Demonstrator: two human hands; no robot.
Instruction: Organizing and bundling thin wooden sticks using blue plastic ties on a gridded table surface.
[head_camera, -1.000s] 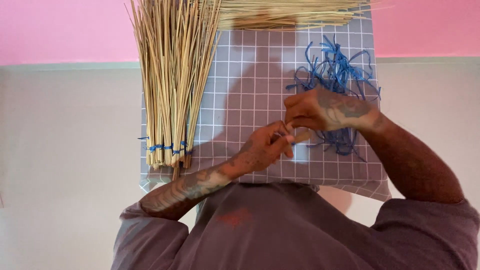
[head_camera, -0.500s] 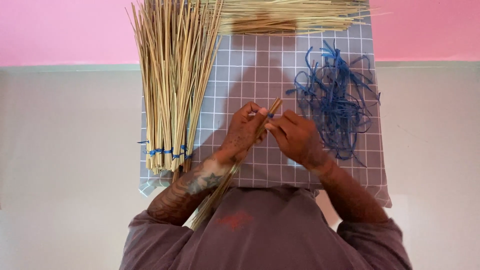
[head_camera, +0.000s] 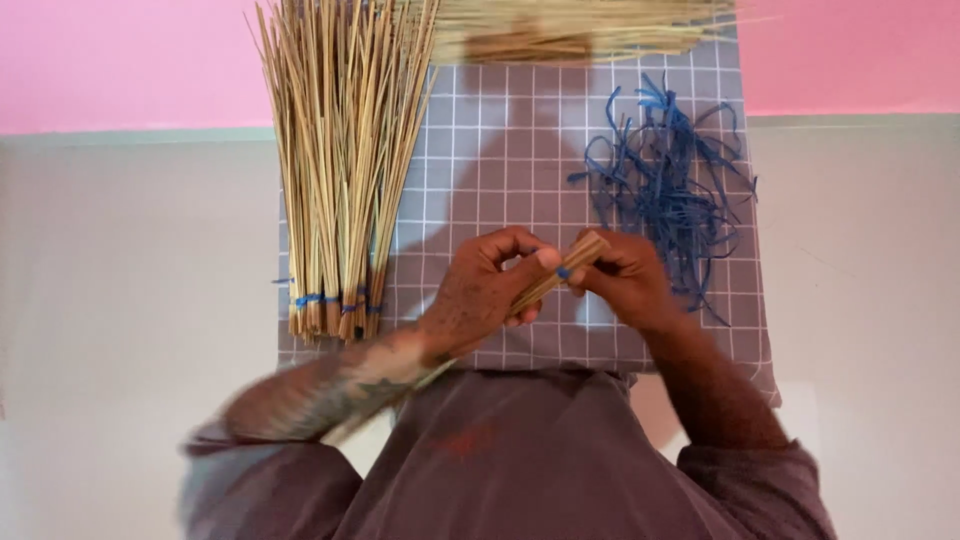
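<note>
Now both hands, left and right, grip pinching small stick bundle over grid cloth.

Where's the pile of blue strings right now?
In the head view, the blue strings lie loose on the grid-patterned cloth, on the person's right, just beyond the right hand and across from the tied straw bundles.

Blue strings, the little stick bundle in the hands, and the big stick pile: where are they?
Blue strings (head_camera: 665, 185): head view, middle of the loose tangle.
Stick bundle (head_camera: 560, 277): head view, upper part showing between the hands.
Stick pile (head_camera: 340, 150): head view, middle of the tied sticks.
</note>
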